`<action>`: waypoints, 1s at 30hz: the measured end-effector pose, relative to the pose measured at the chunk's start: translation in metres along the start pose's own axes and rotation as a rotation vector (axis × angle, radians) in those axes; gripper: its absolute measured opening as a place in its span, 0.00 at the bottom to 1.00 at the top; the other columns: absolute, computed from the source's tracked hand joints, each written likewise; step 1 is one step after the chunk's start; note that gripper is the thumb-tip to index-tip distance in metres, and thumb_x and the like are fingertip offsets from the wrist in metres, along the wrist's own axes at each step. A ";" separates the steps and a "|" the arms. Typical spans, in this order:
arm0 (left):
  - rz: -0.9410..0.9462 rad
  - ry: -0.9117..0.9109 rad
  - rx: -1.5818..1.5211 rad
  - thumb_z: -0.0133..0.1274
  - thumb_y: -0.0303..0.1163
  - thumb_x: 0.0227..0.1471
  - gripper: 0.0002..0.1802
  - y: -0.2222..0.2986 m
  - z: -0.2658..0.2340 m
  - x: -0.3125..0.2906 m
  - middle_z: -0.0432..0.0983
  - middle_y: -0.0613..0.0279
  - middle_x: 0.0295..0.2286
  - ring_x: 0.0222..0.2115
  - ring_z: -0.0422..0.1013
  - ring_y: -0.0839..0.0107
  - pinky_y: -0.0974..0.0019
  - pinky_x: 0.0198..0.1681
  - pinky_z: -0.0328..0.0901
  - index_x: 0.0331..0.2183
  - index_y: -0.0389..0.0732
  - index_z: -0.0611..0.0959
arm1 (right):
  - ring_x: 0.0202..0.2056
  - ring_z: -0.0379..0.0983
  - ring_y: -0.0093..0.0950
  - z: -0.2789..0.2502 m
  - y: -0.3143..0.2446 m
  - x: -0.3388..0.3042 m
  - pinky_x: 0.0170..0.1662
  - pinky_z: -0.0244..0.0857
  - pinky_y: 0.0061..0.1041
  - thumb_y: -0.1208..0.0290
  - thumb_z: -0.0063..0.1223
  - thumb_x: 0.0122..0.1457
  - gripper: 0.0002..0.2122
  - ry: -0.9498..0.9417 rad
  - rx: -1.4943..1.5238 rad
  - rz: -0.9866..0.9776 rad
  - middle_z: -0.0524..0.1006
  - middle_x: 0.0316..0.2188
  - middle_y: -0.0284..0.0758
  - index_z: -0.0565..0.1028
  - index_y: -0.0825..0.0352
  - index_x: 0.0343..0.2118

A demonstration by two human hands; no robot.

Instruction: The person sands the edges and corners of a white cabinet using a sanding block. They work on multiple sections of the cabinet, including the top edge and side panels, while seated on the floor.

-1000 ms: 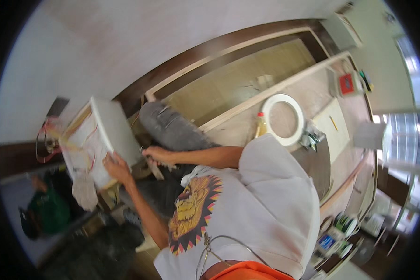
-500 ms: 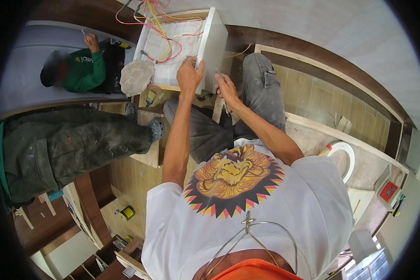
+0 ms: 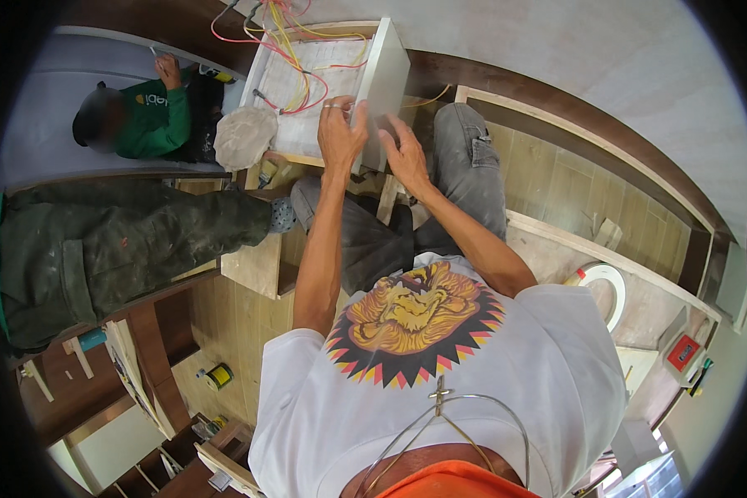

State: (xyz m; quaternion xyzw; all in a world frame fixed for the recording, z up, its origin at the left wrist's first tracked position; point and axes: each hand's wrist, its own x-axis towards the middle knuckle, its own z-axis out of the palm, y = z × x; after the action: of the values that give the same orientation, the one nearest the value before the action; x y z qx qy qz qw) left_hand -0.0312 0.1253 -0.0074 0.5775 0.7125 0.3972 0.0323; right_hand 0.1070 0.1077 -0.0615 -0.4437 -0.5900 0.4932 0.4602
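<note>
A white open-topped box (image 3: 397,70), like a drawer or small cabinet carcass, stands before my knees. My left hand (image 3: 337,137) is at its near right corner, fingers reaching inside and thumb on the edge of the white side panel. Just outside that panel is my right hand (image 3: 405,155), its fingers stretched and apart, slightly blurred, with nothing visible in them. Whether it touches the panel I cannot tell. Red and yellow wires (image 3: 295,70) lie loosely in the box. A pale cloth-like round bundle (image 3: 246,138) sits at its near left corner.
A co-worker in a green top (image 3: 153,116) is at the far left; dusty dark trousers (image 3: 133,249) stretch across the left. Wooden frames (image 3: 589,133) lie on the right, with a white tape roll (image 3: 610,295) on a board. A yellow-and-black can (image 3: 219,376) stands on the floor.
My right hand has risen slightly toward the panel and its fingers have spread; the thin thing seen at its fingertips before is no longer visible there. My left hand stays at the box edge.
</note>
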 end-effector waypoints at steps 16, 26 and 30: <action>-0.257 -0.489 -0.431 0.51 0.38 0.64 0.16 -0.019 -0.019 0.017 0.82 0.58 0.29 0.30 0.76 0.75 0.69 0.34 0.69 0.43 0.36 0.84 | 0.53 0.72 0.34 -0.029 0.024 -0.034 0.58 0.63 0.32 0.58 0.44 0.69 0.27 -0.085 0.260 0.424 0.69 0.61 0.46 0.62 0.71 0.65; -0.071 -0.420 0.062 0.61 0.39 0.54 0.21 -0.020 -0.061 -0.002 0.81 0.51 0.37 0.36 0.78 0.55 0.58 0.41 0.71 0.47 0.38 0.83 | 0.21 0.58 0.12 -0.023 0.051 -0.047 0.23 0.54 0.14 0.58 0.49 0.69 0.26 -0.096 0.359 0.441 0.68 0.28 0.25 0.63 0.63 0.66; -0.073 -0.403 0.232 0.64 0.37 0.47 0.22 -0.009 -0.069 -0.046 0.79 0.49 0.37 0.40 0.74 0.51 0.53 0.44 0.69 0.43 0.36 0.82 | 0.22 0.59 0.13 -0.020 0.057 -0.048 0.23 0.54 0.14 0.57 0.50 0.68 0.26 -0.103 0.345 0.446 0.68 0.27 0.25 0.64 0.64 0.65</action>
State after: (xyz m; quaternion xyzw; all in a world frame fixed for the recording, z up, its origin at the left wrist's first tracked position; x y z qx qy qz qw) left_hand -0.0582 0.0496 0.0154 0.6190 0.7528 0.1880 0.1217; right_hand 0.1396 0.0713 -0.1209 -0.4518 -0.4077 0.6973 0.3787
